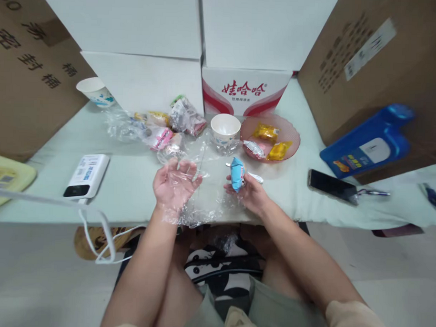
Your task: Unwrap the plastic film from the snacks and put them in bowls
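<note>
My left hand (175,185) is held palm up over the table's front edge, inside a thin clear plastic glove, with the fingers loosely curled and apart and nothing in it. My right hand (251,192) pinches a small blue wrapped snack (236,174) and holds it upright. A white spoon (255,176) lies just behind that hand. Crumpled clear plastic film (205,201) lies on the table between my hands. Behind them stand a white paper cup (225,129) and a pink glass plate (290,132) with yellow and silver wrapped snacks.
A pile of wrapped snacks in clear bags (158,125) lies at the back left beside another paper cup (95,91). A white power bank (88,175) with a cable sits left. A phone (330,185) and a blue bottle (369,145) lie right. Cardboard and white boxes (247,90) wall the back.
</note>
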A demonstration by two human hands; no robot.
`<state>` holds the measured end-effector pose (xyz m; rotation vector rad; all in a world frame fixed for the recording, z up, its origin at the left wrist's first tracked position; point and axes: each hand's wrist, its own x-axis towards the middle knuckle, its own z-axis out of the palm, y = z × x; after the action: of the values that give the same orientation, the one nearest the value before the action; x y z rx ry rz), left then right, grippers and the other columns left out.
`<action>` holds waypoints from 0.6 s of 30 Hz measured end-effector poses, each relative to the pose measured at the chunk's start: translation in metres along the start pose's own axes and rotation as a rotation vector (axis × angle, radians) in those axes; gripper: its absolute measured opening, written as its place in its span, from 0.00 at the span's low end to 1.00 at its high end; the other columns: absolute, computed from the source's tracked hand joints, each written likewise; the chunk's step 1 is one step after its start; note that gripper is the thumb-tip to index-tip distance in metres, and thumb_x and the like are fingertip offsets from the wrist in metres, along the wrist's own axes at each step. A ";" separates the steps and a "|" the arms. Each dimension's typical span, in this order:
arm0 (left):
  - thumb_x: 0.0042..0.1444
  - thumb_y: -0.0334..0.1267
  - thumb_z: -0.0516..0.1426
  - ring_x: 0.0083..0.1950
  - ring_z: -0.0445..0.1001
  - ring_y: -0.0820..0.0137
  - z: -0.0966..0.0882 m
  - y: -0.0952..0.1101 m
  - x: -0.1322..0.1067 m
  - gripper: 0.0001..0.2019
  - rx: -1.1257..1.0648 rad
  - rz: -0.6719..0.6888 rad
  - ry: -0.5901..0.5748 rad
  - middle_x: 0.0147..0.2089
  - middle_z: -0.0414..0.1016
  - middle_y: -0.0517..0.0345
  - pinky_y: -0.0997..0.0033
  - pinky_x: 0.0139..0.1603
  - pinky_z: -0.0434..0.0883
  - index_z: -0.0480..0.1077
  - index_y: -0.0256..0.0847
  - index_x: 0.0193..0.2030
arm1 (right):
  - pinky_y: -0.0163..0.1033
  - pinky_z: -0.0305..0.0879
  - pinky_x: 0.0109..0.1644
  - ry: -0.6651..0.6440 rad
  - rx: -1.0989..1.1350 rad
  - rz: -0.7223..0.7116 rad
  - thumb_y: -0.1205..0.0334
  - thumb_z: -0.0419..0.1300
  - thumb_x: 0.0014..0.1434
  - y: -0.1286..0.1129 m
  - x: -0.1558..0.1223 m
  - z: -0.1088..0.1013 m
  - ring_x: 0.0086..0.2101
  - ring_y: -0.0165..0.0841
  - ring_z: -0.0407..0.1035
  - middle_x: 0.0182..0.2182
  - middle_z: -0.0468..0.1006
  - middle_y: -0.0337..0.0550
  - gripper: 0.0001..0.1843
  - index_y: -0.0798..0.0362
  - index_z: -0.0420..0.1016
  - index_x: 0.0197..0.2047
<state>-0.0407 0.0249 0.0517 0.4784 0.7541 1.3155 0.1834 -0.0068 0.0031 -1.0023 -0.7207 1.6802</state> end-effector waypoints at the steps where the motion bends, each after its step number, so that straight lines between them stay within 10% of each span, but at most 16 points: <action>1: 0.56 0.47 0.58 0.51 0.79 0.61 -0.002 0.003 0.001 0.09 0.026 0.022 0.017 0.38 0.79 0.57 0.59 0.45 0.78 0.73 0.48 0.30 | 0.51 0.74 0.50 -0.035 -0.022 0.007 0.38 0.62 0.51 -0.006 -0.001 -0.002 0.41 0.42 0.79 0.47 0.82 0.47 0.28 0.47 0.71 0.48; 8: 0.53 0.48 0.59 0.47 0.79 0.64 -0.007 0.015 0.007 0.12 0.024 0.105 0.042 0.34 0.78 0.58 0.61 0.46 0.78 0.67 0.46 0.25 | 0.55 0.73 0.54 -0.135 -0.347 -0.079 0.37 0.39 0.65 -0.032 -0.013 0.004 0.59 0.45 0.72 0.67 0.68 0.51 0.33 0.44 0.65 0.64; 12: 0.52 0.43 0.61 0.44 0.80 0.63 -0.004 0.012 0.012 0.10 -0.114 -0.014 0.008 0.31 0.77 0.59 0.55 0.50 0.78 0.67 0.44 0.25 | 0.56 0.74 0.51 0.015 -0.458 -0.238 0.34 0.53 0.60 -0.038 -0.018 -0.009 0.50 0.44 0.76 0.55 0.78 0.47 0.29 0.41 0.68 0.58; 18: 0.51 0.39 0.60 0.43 0.82 0.63 0.001 0.010 0.018 0.06 -0.220 -0.112 -0.033 0.31 0.77 0.60 0.56 0.46 0.80 0.67 0.43 0.28 | 0.50 0.74 0.48 0.040 -0.676 -0.433 0.38 0.69 0.49 -0.119 0.014 -0.020 0.42 0.40 0.77 0.41 0.80 0.39 0.28 0.40 0.71 0.49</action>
<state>-0.0450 0.0449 0.0554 0.2770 0.5927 1.2649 0.2529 0.0440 0.0893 -1.2167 -1.4187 1.0449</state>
